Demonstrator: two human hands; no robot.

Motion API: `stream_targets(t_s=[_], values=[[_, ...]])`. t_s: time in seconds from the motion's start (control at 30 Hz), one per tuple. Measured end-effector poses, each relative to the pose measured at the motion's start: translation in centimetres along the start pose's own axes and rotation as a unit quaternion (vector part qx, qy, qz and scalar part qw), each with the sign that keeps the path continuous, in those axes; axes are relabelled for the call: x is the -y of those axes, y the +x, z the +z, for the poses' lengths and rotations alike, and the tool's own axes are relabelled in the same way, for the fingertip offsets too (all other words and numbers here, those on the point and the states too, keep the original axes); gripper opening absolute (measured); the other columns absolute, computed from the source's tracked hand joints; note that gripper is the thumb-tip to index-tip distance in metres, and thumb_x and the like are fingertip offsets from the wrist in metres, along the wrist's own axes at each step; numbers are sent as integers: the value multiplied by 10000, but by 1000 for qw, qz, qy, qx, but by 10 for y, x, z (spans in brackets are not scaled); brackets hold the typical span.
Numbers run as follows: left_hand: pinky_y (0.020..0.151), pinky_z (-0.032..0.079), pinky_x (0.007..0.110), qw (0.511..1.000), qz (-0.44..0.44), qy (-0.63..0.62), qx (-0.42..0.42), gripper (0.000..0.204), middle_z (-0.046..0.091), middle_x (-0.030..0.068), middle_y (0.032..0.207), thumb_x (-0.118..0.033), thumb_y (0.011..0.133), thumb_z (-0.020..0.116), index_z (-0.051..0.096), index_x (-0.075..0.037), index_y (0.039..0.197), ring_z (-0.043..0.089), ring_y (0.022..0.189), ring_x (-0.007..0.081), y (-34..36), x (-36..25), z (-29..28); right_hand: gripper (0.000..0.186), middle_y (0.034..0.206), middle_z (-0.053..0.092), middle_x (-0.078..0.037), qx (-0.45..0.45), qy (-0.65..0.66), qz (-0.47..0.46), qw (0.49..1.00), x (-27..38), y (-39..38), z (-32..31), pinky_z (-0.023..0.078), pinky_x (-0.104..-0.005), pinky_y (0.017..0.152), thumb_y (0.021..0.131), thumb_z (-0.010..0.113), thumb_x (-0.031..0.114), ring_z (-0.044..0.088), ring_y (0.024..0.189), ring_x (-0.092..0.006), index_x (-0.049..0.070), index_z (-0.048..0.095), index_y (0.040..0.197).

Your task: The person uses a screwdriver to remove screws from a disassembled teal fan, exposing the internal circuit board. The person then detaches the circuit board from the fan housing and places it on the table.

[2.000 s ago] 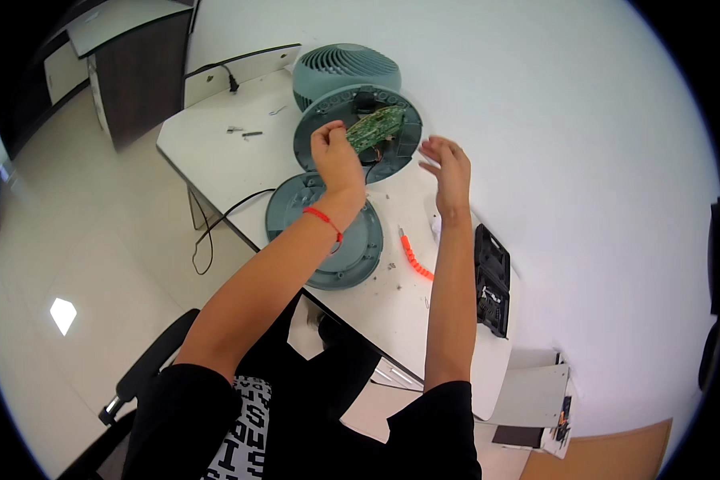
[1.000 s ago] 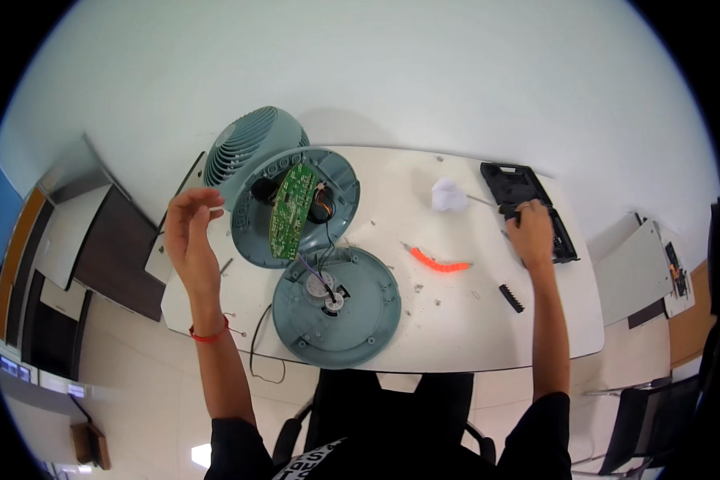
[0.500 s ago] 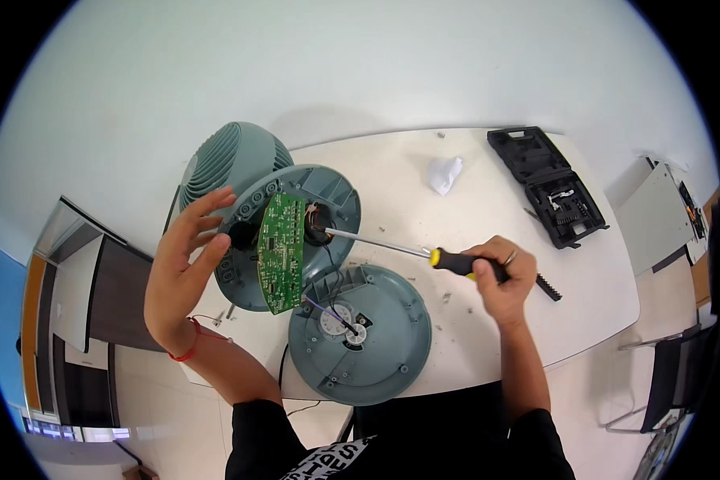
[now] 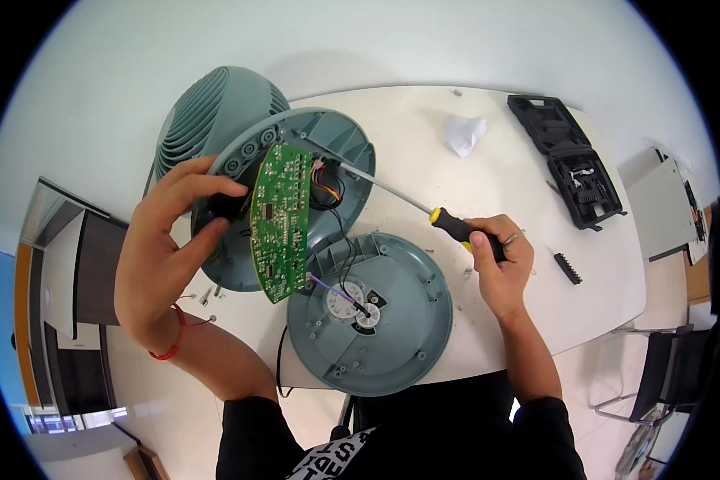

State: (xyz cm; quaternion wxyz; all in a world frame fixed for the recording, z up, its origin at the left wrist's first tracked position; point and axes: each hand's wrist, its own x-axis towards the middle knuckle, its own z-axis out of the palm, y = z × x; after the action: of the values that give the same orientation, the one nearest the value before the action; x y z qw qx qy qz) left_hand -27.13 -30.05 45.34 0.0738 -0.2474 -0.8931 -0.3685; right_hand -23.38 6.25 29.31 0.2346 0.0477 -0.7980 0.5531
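Note:
My left hand (image 4: 168, 232) curls over the left side of a round grey-green fan housing (image 4: 336, 128); thumb and index finger lie on either side of a black part inside it. A green circuit board (image 4: 282, 224) stands tilted across the housing, coloured wires (image 4: 328, 190) beside its right edge. My right hand (image 4: 504, 264) is closed around the black-and-yellow handle of a screwdriver (image 4: 392, 190). Its shaft points up-left into the housing, the tip near the wires. Below, a round grey-green base (image 4: 408, 320) lies open side up, joined by thin cables to the parts above.
The slatted fan head (image 4: 216, 112) sits behind the housing. Crumpled white paper (image 4: 465, 134) lies farther back. On the right are an opened black tool case (image 4: 580, 172) and a black bit strip (image 4: 568, 269). Small screws (image 4: 206, 296) lie by the left forearm.
My left hand has closed in on the housing's left side, its fingers bending inward. The screwdriver tip has shifted slightly up and right relative to the board. The whole view has shifted.

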Motion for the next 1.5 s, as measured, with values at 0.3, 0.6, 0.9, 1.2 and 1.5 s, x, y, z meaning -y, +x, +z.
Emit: stream_targets(t_s=[0.3,0.6,0.9,1.2,1.5], values=[[988,490,353,999,31,32,17,364,635,142,1278,76,709,723,729,-48,1051,644,1124,307,4,0,4,177,888,646,-53,11,29,16,999,-7,-2,5,438,-256,618,965,722,135,568,664,-106,16,732,1095],[903,518,360,997,21,76,-6,343,651,146,1236,60,719,745,725,-45,1045,660,1065,321,6,2,8,174,902,647,-46,28,24,-4,999,-7,1,4,444,-250,602,976,707,114,575,656,-95,7,725,1112],[795,502,357,997,-5,79,-10,342,651,168,1157,59,747,747,715,-40,1073,652,907,306,4,0,10,179,901,647,-53,28,38,-4,999,-3,2,8,446,-247,597,978,704,106,579,654,-92,2,724,1121],[811,517,343,998,7,63,0,307,648,169,1142,79,787,720,700,-19,1077,665,898,302,5,-4,10,185,909,656,-52,19,38,2,999,-2,2,8,448,-247,599,973,722,124,585,657,-96,-2,727,1108],[820,516,331,998,-11,68,4,280,641,156,1138,103,826,671,692,-5,1084,670,910,289,5,-9,11,189,909,664,-62,17,-5,-8,1000,-3,1,6,448,-250,614,962,733,134,598,702,-114,4,731,1100]])
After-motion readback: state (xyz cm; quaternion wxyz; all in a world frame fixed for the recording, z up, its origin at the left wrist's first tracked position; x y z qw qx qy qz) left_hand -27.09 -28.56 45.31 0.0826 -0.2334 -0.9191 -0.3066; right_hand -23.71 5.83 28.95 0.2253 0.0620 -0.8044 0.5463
